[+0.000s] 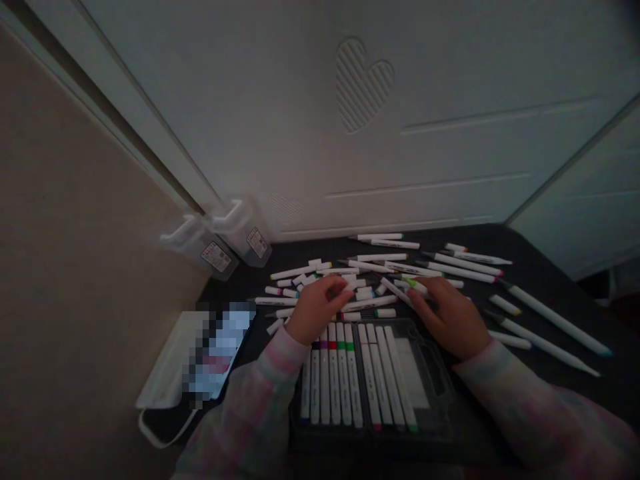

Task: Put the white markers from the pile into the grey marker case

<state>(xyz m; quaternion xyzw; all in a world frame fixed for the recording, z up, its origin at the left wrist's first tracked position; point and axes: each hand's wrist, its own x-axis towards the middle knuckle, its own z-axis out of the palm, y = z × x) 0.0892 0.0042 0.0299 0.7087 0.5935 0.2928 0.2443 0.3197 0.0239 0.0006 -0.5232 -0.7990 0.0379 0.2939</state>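
Observation:
My left hand [319,305] is closed in a pinch over the pile of loose marker parts. White caps lie right at its fingertips, and whether one is between them is hard to see. My right hand [447,319] has its thumb and fingers closed on a white marker [397,293], which slants up to the left. Beside those fingers shows a bright green tip [411,283]. Below both hands lies an open clear plastic case [440,373]. White markers [336,387] stand side by side in its left part, and several more [387,380] fill some of its right part.
Loose uncapped markers [555,317] and caps [505,305] are strewn over the black tabletop [555,267]. Two clear plastic containers [245,233] stand at the back left. A lit phone [225,350] and a white face mask [167,367] lie at left. A white panel [280,120] rises behind.

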